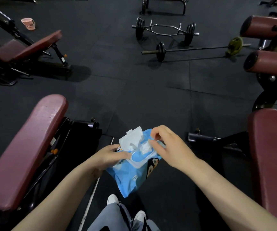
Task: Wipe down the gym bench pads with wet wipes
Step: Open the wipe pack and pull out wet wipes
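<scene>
A blue pack of wet wipes (134,177) with a penguin print is held in front of me, its white flip lid (131,139) standing open. My left hand (109,155) grips the pack at its left side. My right hand (164,144) is over the opening, thumb and forefinger pinching the white wipe (145,148) that sticks out. A maroon bench pad (27,147) lies to my left and another maroon bench pad (271,155) to my right.
Black rubber floor lies ahead. A hex bar (164,30) and a barbell (194,49) lie on it further off. Another bench (26,49) stands at the far left, roller pads (267,62) at the right. A pink cup (28,24) sits on the floor.
</scene>
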### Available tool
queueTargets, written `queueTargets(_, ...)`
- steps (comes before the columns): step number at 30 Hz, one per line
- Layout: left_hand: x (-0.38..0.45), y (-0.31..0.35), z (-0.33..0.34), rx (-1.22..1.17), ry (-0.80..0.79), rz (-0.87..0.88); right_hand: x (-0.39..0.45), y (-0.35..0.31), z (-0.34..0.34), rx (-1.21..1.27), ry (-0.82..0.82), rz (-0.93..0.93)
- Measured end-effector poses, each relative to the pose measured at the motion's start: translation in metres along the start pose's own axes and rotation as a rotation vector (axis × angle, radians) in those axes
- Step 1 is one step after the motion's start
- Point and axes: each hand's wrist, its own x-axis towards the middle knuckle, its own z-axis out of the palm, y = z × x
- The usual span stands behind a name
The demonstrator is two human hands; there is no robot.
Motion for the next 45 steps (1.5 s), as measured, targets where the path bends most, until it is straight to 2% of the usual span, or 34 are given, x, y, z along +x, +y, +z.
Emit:
queueTargets(4,0.0,-0.003,-0.001,-0.026,-0.037,-0.01,-0.008,0.005,-0.004,-0.068,-0.023,-0.177)
queueTargets(8,-0.002,-0.002,0.0,0.003,-0.053,-0.017,-0.007,0.005,-0.001,-0.203,-0.135,-0.212)
queueTargets(14,-0.003,0.003,0.0,0.052,-0.03,-0.013,-0.003,-0.001,-0.006,-0.32,-0.177,-0.306)
queueTargets(23,-0.003,0.011,0.007,0.104,0.036,0.011,-0.004,-0.009,-0.01,-0.367,-0.202,-0.188)
queueTargets(27,-0.003,0.011,0.008,0.111,0.033,0.002,-0.004,-0.008,-0.008,-0.304,-0.114,-0.141)
queueTargets(34,-0.004,0.013,0.006,0.111,0.07,0.03,-0.001,-0.004,0.0,0.064,0.105,0.119)
queueTargets(37,-0.005,0.015,0.005,0.111,0.06,0.065,-0.002,-0.006,-0.001,0.215,0.105,0.152)
queueTargets(39,-0.005,0.014,0.004,0.109,0.067,0.073,-0.004,-0.006,-0.006,0.17,-0.011,0.07)
queueTargets(41,-0.003,0.012,0.003,0.117,0.069,0.07,-0.005,-0.004,-0.009,-0.002,-0.132,-0.062)
queueTargets(45,-0.001,0.007,0.003,0.117,0.077,0.067,-0.001,-0.002,-0.003,-0.279,-0.119,-0.303)
